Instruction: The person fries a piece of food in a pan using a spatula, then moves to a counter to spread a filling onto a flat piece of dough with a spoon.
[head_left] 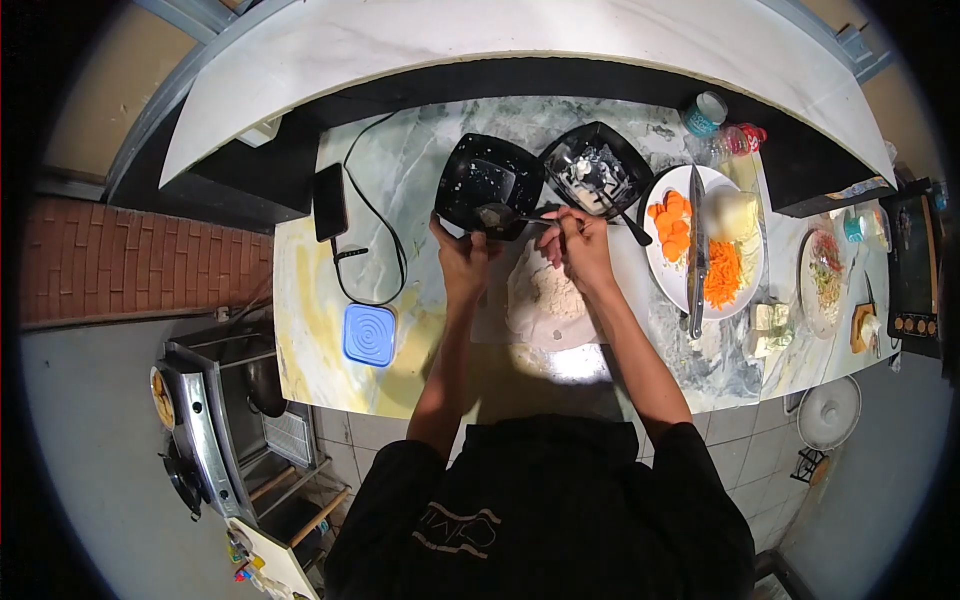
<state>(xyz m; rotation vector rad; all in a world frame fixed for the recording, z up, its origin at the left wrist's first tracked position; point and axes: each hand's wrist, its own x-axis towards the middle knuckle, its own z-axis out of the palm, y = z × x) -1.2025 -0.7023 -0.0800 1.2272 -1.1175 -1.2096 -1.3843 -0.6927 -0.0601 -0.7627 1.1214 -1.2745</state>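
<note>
My left hand (pixel 464 262) grips the near edge of a black square bowl (pixel 490 180) that has white specks inside. In my right hand (pixel 582 248) is the handle of a dark spoon (pixel 494 216), whose head is over the near part of that bowl. Below both hands a mound of pale, crumbly food (pixel 553 292) lies on a light round sheet or dish. A second black bowl (pixel 610 165) with white residue and a dark utensil stands just beyond my right hand, close beside the first.
Right of my hands, a white oval plate (pixel 738 295) holds carrots and a large knife (pixel 697 250). Farther right are pale blocks (pixel 770 330), another plate (pixel 822 290) and bottles. A phone (pixel 330 203) with a cable and a blue lid (pixel 369 335) lie left.
</note>
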